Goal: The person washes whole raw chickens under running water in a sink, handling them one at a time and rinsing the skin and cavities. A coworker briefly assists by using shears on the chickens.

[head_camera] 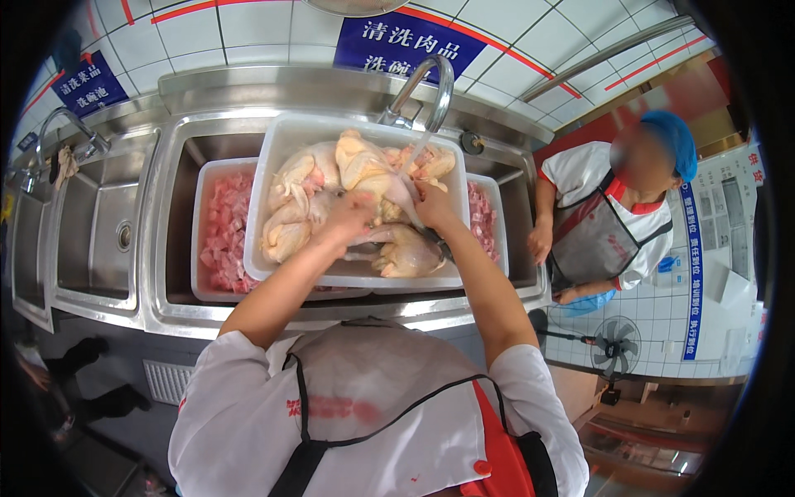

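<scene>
A translucent white plastic tub [458, 186] holds several raw whole chickens [366, 163] and smaller pieces. My left hand [353, 216], slightly blurred, reaches in among the birds, and its fingertips are partly hidden. At the right side of the tub my right hand [435, 204] grips a pale part of the upright chicken in the middle. Water runs from the curved metal faucet [445, 84] down near that hand. Another plucked chicken [410, 251] lies below both hands, and more lie at the left of the tub.
Beneath the chicken tub, a second plastic tub [202, 239] of cut pink meat [231, 233] sits in the steel sink [177, 248]. A co-worker [596, 217] stands close at the right. Another sink basin [93, 230] is at the left; a fan [615, 348] stands at lower right.
</scene>
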A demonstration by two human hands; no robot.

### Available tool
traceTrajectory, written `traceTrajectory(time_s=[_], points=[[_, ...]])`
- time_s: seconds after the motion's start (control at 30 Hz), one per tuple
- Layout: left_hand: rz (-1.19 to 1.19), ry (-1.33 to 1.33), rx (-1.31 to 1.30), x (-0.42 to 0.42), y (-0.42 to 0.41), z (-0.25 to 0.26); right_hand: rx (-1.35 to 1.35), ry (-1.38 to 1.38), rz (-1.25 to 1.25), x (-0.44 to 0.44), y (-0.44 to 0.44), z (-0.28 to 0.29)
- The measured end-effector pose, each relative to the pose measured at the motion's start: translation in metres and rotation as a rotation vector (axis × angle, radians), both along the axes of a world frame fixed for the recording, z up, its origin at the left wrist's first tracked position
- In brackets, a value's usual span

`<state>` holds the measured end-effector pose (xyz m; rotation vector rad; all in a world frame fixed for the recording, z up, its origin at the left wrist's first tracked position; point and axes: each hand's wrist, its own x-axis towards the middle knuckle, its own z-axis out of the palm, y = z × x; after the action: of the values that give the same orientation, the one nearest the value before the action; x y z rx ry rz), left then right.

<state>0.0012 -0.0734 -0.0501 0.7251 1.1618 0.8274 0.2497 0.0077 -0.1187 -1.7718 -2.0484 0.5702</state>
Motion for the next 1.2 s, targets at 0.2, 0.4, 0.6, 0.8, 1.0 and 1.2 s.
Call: traceTrajectory(time_s=[0.2, 0.4, 0.6, 0.8, 1.0, 1.2], points=[[0.143, 0.853, 0.993, -0.029, 0.066, -0.028, 0.163, -0.188, -0.014, -0.043, -0.021, 0.073], [-0.168, 1.135, 1.078, -0.014, 0.092, -0.016, 0.105, -0.105, 0.016, -0.076, -0.029, 0.073], [-0.212, 1.186, 1.111, -0.01, 0.112, -0.022, 0.242, -0.236, -0.09, -0.087, -0.042, 0.05], [-0.423, 1.267, 1.1, -0.011, 0.121, -0.006, 0.203, -0.157, -0.106, -0.086, -0.042, 0.048], [-0.538, 1.132, 1.154, -0.018, 0.135, -0.007, 0.154, -0.122, -0.114, -0.082, -0.039, 0.05], [-0.413, 1.082, 1.225, -0.024, 0.123, -0.009, -0.078, 0.038, -0.113, -0.085, -0.005, 0.061]])
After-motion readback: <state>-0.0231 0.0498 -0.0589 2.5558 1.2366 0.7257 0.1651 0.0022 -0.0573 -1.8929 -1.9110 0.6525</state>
